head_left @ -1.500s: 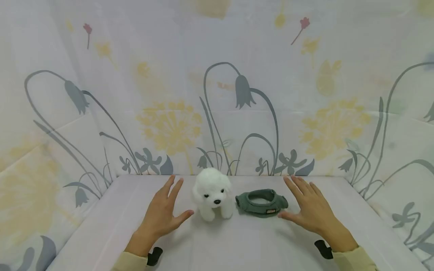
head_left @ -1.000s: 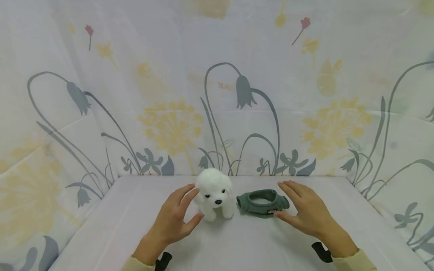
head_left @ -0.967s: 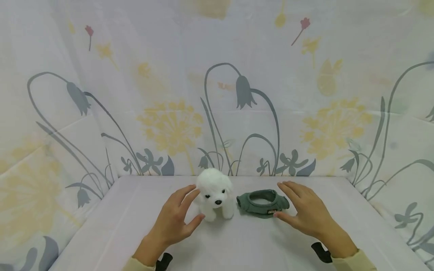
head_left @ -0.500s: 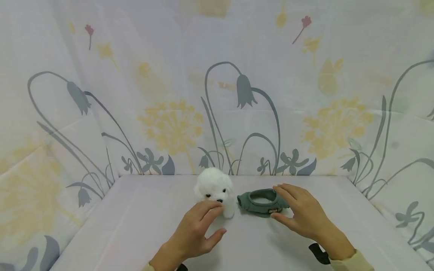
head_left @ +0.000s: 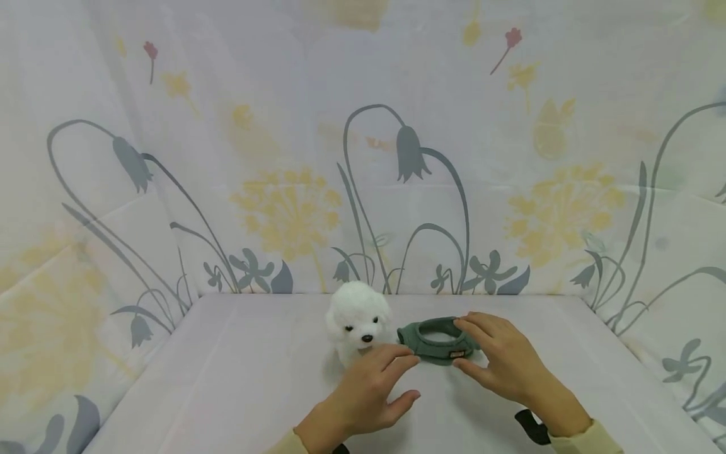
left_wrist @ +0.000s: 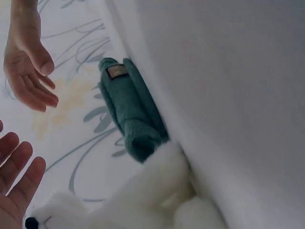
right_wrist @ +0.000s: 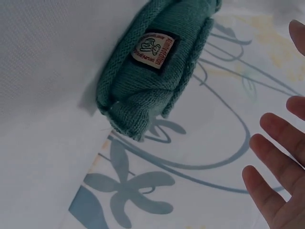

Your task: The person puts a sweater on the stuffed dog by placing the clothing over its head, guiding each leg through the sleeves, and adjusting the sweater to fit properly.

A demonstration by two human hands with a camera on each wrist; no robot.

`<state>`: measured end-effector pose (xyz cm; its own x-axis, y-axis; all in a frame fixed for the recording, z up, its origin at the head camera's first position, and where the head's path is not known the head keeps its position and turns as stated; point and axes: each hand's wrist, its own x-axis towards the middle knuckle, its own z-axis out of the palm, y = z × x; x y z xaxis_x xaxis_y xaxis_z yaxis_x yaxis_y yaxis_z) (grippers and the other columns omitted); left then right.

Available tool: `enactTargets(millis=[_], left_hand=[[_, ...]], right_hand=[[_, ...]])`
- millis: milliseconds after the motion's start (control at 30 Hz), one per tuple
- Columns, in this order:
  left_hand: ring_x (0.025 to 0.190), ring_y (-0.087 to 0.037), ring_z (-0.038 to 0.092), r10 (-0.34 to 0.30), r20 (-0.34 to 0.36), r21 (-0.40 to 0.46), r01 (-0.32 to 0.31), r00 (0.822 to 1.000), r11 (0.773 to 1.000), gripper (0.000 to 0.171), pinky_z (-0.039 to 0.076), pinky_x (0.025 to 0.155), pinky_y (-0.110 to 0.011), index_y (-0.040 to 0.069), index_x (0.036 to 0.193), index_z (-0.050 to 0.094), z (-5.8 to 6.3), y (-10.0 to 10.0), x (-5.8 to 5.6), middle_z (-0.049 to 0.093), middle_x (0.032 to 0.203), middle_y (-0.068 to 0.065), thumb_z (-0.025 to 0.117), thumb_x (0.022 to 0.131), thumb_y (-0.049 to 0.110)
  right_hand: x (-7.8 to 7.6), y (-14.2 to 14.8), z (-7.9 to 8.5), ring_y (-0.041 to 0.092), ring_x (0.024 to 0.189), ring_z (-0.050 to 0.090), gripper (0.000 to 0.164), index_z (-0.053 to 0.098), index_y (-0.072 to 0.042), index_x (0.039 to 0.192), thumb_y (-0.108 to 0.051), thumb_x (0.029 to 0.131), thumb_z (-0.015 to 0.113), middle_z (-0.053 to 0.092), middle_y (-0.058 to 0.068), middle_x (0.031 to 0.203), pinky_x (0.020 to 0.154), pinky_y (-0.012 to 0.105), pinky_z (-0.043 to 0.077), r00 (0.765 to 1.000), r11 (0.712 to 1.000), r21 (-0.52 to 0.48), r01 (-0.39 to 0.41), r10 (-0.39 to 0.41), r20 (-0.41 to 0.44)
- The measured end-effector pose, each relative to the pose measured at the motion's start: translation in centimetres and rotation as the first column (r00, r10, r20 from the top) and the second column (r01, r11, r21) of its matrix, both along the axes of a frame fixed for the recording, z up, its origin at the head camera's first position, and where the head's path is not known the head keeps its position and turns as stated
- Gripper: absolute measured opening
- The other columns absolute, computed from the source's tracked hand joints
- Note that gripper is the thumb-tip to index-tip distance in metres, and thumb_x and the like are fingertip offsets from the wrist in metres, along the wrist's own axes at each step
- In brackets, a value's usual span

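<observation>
A white plush dog (head_left: 358,312) stands on the table, its legs partly hidden behind my left hand (head_left: 368,392). Beside it lies a small green knitted sweater (head_left: 422,340) with a square label (right_wrist: 155,49) and a wide neck opening. My left hand holds nothing; its loosely bent fingers reach across the front of the dog toward the sweater. To the sweater's right my right hand (head_left: 501,359) hovers with fingers and thumb apart. Both wrist views show a gap between hand and sweater. The dog's muzzle and legs (left_wrist: 157,176) fill the bottom of the left wrist view.
The white-covered table (head_left: 227,353) ends at a hanging floral sheet (head_left: 283,126) behind the things. The sheet also closes off the left and right sides. A black wrist strap part (head_left: 532,427) shows under the right wrist.
My left hand has moved right, from beside the dog to in front of it. My right hand has shifted slightly left, closer to the sweater. Dog and sweater have stayed in place.
</observation>
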<state>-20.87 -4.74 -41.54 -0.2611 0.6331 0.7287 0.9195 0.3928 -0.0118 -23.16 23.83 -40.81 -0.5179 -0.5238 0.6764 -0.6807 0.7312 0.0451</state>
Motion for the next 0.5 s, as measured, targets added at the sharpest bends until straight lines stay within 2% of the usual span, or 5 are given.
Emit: enactTargets(millis=[267,500], left_hand=[[0.102,-0.012,0.057,0.016,0.077,-0.015,-0.015,0.997,1.000,0.038,0.045,0.089,-0.020,0.007,0.118,0.059,-0.4,1.7,-1.2,0.056,0.115,-0.003,0.069,0.087,0.026],[0.102,-0.009,0.058,0.032,0.169,-0.044,-0.025,0.985,0.999,0.039,0.045,0.089,-0.017,0.008,0.121,0.058,-0.8,3.1,-2.3,0.056,0.116,-0.002,0.071,0.087,0.023]], right_hand=[[-0.3,-0.1,-0.3,0.030,0.110,0.057,0.061,0.062,-0.009,0.121,-0.039,0.071,0.080,0.062,0.010,0.118,0.088,0.048,0.046,1.000,1.000,0.011,-0.003,0.003,-0.001],[-0.5,0.1,-0.8,0.030,0.106,0.059,0.058,0.063,-0.007,0.118,-0.032,0.070,0.083,0.063,0.010,0.115,0.084,0.049,0.048,1.000,1.000,0.017,0.007,-0.007,0.006]])
